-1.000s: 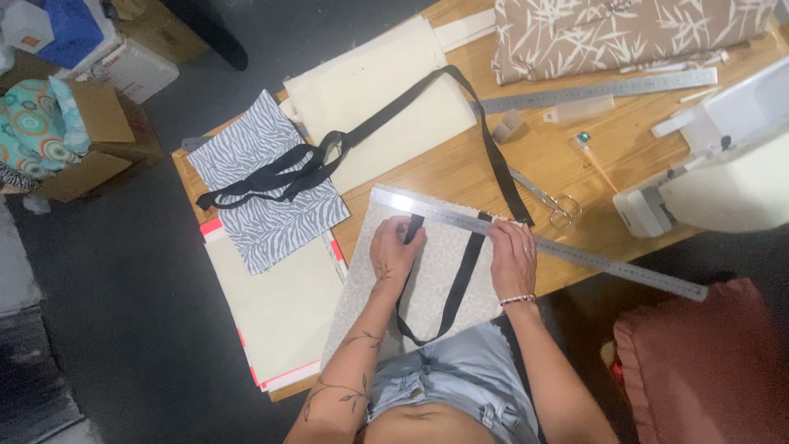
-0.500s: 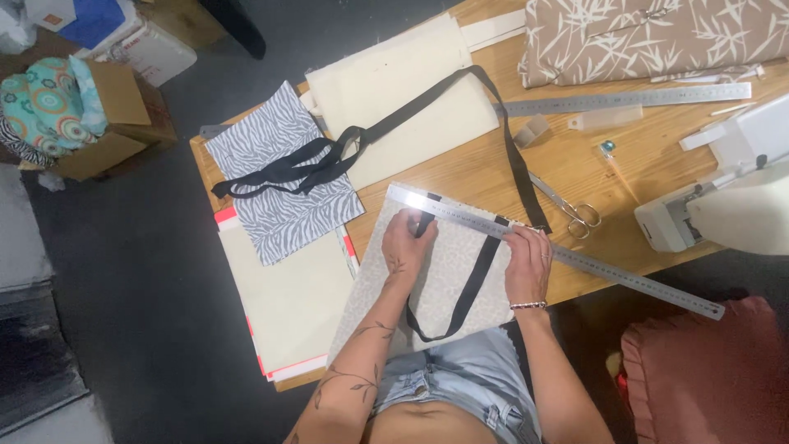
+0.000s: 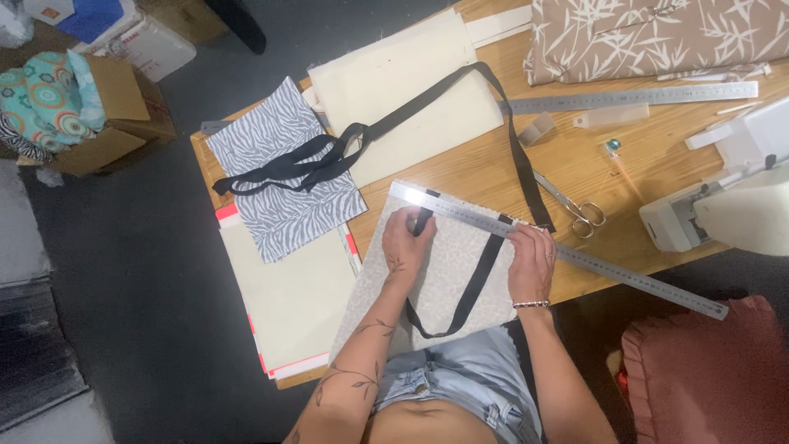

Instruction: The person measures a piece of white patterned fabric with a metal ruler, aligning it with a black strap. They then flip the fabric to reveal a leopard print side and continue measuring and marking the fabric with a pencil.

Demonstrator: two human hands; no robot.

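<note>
Here, left hand (image 3: 408,238) and right hand (image 3: 531,261) press a black strap (image 3: 475,279) under a steel ruler (image 3: 567,255) on pale fabric (image 3: 444,271), neither grip clenched

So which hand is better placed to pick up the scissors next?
Probably the right hand: it rests on the ruler close to the scissors. The left hand presses the black strap farther away.
</note>
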